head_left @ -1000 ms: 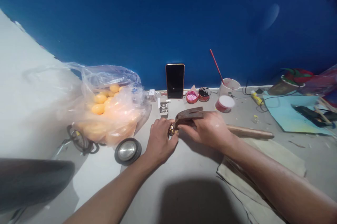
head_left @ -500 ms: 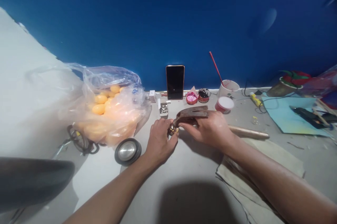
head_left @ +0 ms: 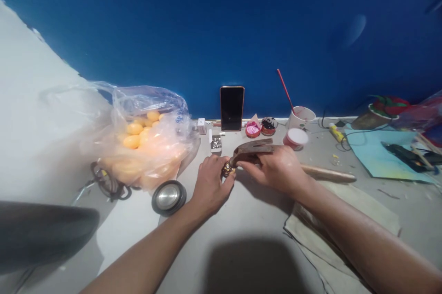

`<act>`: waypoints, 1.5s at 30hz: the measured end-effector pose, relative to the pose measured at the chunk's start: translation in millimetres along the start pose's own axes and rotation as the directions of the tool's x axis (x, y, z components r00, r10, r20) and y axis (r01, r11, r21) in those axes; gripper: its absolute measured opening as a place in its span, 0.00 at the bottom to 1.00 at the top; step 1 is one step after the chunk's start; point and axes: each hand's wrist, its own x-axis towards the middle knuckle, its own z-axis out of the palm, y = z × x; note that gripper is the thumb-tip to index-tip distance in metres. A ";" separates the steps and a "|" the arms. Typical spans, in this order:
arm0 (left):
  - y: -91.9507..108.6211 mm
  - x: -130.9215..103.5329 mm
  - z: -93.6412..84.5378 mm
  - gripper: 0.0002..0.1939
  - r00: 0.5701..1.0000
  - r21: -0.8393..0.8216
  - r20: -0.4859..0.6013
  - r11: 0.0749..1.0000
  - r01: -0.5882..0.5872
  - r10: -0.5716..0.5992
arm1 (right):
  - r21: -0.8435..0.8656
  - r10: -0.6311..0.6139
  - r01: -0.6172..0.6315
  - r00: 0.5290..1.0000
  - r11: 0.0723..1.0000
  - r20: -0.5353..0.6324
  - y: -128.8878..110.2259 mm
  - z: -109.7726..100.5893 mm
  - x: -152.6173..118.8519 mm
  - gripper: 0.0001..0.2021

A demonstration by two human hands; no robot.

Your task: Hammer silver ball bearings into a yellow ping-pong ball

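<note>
My left hand [head_left: 213,179] is closed around a small roundish yellow piece [head_left: 227,169] dotted with shiny metallic bits, which shows between thumb and fingers. In my right hand [head_left: 280,170] is a claw hammer [head_left: 253,147], gripped close to its rusty head. The hammer's face meets the top of the yellow piece, and its claw points right. Its wooden handle [head_left: 328,173] sticks out to the right behind my wrist. Just beyond my left hand stands a small open box [head_left: 216,144] of shiny silver bits.
At left lie a plastic bag of yellow egg-shaped balls [head_left: 133,141] and a round metal-and-black lid [head_left: 169,198]. A phone [head_left: 232,109] leans on the blue wall. Right of it are a pink-filled cup [head_left: 253,129], a white cup [head_left: 302,117], a cloth [head_left: 373,206] and blue paper [head_left: 369,151].
The view has shifted slightly, so things sit a little further right. Both hands keep their grips, with the hammer head still against the yellow piece.
</note>
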 end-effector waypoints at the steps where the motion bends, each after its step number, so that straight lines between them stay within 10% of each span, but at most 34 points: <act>1: -0.1 0.1 0.0 0.11 1.000 0.003 -0.003 1.000 0.000 0.000 | -0.006 0.002 -0.002 1.000 1.000 -0.015 0.0 -0.2 0.1 0.17; 45: 7.1 0.2 -2.0 0.09 0.999 0.002 -0.012 0.999 0.053 -0.053 | -0.008 -0.011 0.011 1.000 1.000 0.008 -1.2 -6.0 0.0 0.17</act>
